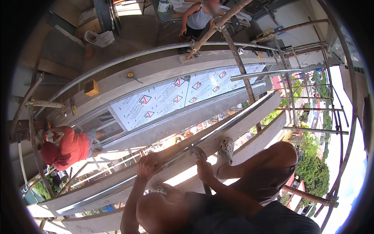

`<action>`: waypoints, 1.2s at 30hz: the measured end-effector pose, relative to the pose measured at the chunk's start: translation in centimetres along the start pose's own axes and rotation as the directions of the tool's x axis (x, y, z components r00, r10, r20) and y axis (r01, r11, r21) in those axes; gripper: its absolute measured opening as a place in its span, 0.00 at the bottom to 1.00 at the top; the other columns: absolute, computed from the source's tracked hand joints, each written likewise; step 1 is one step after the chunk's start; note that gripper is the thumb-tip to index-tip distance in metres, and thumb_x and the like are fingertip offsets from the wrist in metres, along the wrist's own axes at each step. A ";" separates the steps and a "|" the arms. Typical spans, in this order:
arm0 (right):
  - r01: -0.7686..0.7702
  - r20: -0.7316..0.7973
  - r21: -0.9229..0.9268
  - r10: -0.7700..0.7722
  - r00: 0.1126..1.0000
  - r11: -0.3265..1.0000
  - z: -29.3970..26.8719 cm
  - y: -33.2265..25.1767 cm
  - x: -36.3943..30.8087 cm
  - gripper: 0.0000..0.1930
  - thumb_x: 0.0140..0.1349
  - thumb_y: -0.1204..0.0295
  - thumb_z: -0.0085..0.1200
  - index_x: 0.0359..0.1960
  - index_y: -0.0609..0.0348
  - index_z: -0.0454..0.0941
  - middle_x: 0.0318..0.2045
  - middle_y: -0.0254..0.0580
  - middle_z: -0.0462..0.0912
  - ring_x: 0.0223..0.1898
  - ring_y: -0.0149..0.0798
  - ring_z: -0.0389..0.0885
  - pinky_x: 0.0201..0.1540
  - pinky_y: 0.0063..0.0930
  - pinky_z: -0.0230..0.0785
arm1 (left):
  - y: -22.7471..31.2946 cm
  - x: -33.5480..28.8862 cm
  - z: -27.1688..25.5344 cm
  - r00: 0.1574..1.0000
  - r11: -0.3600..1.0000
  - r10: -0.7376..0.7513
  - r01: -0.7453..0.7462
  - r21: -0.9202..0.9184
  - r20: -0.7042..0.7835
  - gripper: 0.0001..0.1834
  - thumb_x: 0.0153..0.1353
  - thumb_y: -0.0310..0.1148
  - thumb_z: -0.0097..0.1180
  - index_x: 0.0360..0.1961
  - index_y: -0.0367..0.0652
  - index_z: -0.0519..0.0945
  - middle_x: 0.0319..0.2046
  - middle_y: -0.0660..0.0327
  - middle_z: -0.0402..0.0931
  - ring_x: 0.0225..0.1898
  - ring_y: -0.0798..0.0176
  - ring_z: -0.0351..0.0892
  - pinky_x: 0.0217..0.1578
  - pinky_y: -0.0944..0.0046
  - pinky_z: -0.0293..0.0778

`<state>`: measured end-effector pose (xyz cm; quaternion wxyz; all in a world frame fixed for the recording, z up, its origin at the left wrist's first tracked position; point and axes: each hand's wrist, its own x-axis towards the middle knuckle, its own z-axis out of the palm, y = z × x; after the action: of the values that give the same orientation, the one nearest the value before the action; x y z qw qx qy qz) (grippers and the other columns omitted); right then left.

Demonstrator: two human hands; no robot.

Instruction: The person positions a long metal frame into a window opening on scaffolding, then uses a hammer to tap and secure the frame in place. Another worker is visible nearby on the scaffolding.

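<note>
My right hand (pixel 205 171) is closed round a hammer (pixel 199 153), its grey curved head up by the plank and its dark handle hanging below my fist. To its left, my left hand (pixel 149 167) has its fingers curled together over a long shiny metal strip (pixel 97 194). What those fingers pinch is hidden. The strip lies lengthwise along a scaffold plank (pixel 237 128), passing under both hands. I squat over the planks, one foot in a pale clog (pixel 225 150) beside the hammer.
Across a gap stands a window frame with film-covered panels (pixel 156 105). A person in red (pixel 74 150) works at the left; another (pixel 198 17) stands inside. A yellow container (pixel 91 87) and tape measure (pixel 130 75) sit on the ledge. Scaffold pipes (pixel 239 62) cross; street below.
</note>
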<state>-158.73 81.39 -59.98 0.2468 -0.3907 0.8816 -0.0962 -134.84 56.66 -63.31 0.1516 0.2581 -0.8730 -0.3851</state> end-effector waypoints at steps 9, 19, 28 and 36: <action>0.271 -0.115 -0.162 -0.291 0.950 0.949 0.0 1.9 0.0 0.15 0.64 0.76 0.55 0.52 0.58 0.82 0.42 0.63 0.84 0.29 0.60 0.85 0.30 0.56 0.77 | -0.5 -7.1 -7.7 0.980 0.987 -0.160 0.161 -0.003 -0.122 0.10 0.51 0.33 0.73 0.33 0.46 0.84 0.46 0.57 0.82 0.52 0.46 0.79 0.53 0.44 0.70; 0.219 -0.229 0.059 -0.201 0.953 0.974 -0.7 2.6 0.8 0.13 0.77 0.71 0.44 0.57 0.64 0.71 0.42 0.60 0.81 0.34 0.61 0.83 0.34 0.54 0.75 | -1.6 -6.7 -2.0 0.994 0.977 -0.109 0.113 0.180 -0.028 0.19 0.48 0.40 0.78 0.40 0.49 0.85 0.61 0.55 0.76 0.61 0.47 0.75 0.63 0.35 0.61; 0.217 -0.305 0.067 -0.188 0.934 0.974 -4.1 2.1 1.9 0.11 0.67 0.81 0.52 0.50 0.63 0.71 0.32 0.59 0.76 0.27 0.63 0.78 0.27 0.57 0.69 | -1.1 -5.9 0.7 0.982 0.974 -0.177 0.184 0.133 -0.066 0.18 0.51 0.42 0.78 0.34 0.48 0.82 0.62 0.58 0.77 0.62 0.48 0.76 0.67 0.33 0.59; 0.119 -0.258 0.017 -0.111 0.960 0.993 -2.3 2.4 1.0 0.13 0.71 0.76 0.51 0.55 0.63 0.73 0.39 0.59 0.80 0.35 0.61 0.83 0.36 0.56 0.76 | -0.5 -4.7 0.0 0.981 0.978 -0.171 0.180 0.101 -0.097 0.17 0.54 0.40 0.77 0.32 0.46 0.80 0.58 0.56 0.80 0.55 0.48 0.79 0.61 0.40 0.66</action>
<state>-162.02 82.23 -59.18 0.1306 -0.4216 0.8802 -0.1744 -130.82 58.99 -64.00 0.1409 0.3588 -0.8589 -0.3371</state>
